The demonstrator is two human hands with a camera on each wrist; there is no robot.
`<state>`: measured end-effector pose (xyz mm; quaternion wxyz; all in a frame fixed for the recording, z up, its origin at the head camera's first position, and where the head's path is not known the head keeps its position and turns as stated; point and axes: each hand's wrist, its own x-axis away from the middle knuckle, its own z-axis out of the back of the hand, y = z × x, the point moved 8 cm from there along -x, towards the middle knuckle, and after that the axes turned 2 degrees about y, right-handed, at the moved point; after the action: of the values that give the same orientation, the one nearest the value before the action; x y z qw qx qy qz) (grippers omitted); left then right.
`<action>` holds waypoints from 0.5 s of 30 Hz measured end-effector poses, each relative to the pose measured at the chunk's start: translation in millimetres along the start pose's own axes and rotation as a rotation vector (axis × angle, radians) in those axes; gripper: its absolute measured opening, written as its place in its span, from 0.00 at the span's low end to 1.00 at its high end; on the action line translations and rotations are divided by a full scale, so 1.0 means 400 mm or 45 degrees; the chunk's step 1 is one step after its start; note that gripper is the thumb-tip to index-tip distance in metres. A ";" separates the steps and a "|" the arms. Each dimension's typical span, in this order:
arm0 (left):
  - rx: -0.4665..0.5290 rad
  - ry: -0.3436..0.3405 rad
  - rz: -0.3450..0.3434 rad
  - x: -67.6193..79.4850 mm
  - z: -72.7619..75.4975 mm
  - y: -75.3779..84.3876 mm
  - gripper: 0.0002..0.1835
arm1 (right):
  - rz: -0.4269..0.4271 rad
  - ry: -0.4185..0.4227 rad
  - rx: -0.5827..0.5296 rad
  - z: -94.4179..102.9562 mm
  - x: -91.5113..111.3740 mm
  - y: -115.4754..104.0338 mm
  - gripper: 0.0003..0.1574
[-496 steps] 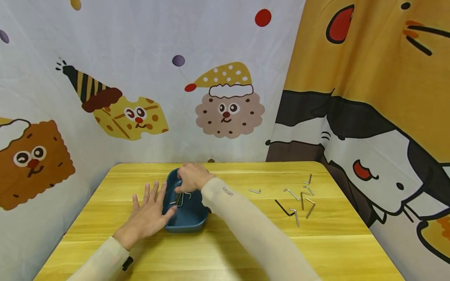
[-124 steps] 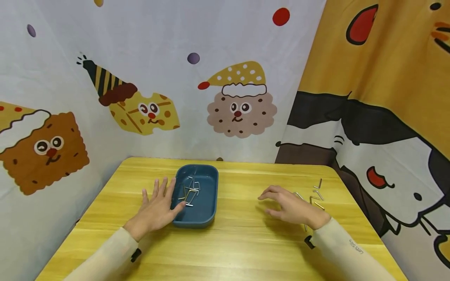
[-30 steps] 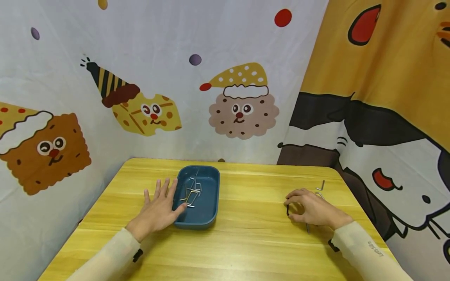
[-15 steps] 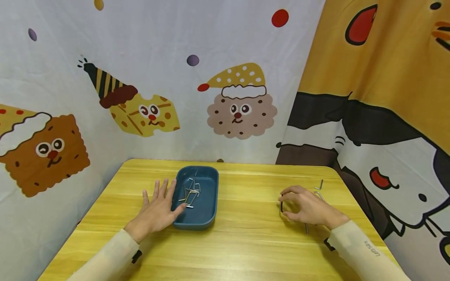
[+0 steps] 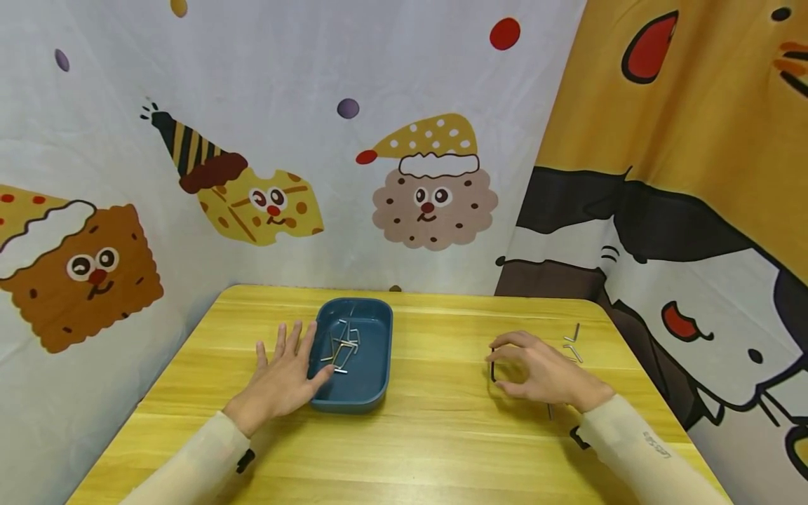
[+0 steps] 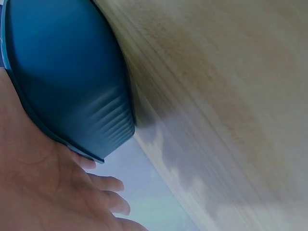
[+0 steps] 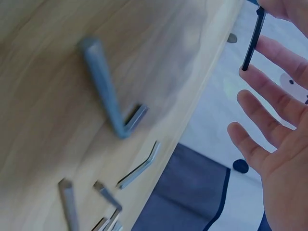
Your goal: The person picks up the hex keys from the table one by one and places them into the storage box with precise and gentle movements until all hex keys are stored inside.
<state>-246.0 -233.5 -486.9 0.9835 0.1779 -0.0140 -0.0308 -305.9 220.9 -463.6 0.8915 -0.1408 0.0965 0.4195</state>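
My right hand [image 5: 549,372] is raised over the right side of the table. Between thumb and fingertips it pinches a black hex key [image 5: 493,365], whose long arm shows in the right wrist view [image 7: 253,39]. The left hand [image 5: 278,382] has its fingers spread and lies along the left side of a dark blue tray [image 5: 353,405]. Its palm meets the tray's rim in the left wrist view. Inside the tray, several silver and brassy hex keys [image 5: 344,344] lie in a loose heap.
More hex keys lie on the wooden table [image 5: 442,449] to the right: a silver one [image 5: 577,332] at the back, another [image 5: 573,351] nearer, and one [image 5: 550,412] partly under my right hand. A cartoon-printed curtain [image 5: 252,105] hangs behind the table.
Earlier my right hand was in the tray, then came back empty to the right. Since then it has picked up the black hex key and moved slightly left. The left hand stays put.
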 end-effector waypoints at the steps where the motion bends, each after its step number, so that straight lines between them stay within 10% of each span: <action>1: 0.002 -0.002 0.001 0.000 0.000 0.000 0.55 | 0.012 0.003 0.002 0.001 -0.004 -0.006 0.28; 15: 0.002 0.002 -0.003 0.000 0.001 0.002 0.55 | 0.150 0.036 0.015 0.006 -0.068 -0.073 0.28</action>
<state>-246.0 -233.0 -486.1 0.9833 0.1787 -0.0129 -0.0319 -300.2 184.2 -448.3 0.8646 -0.1355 0.1199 0.4688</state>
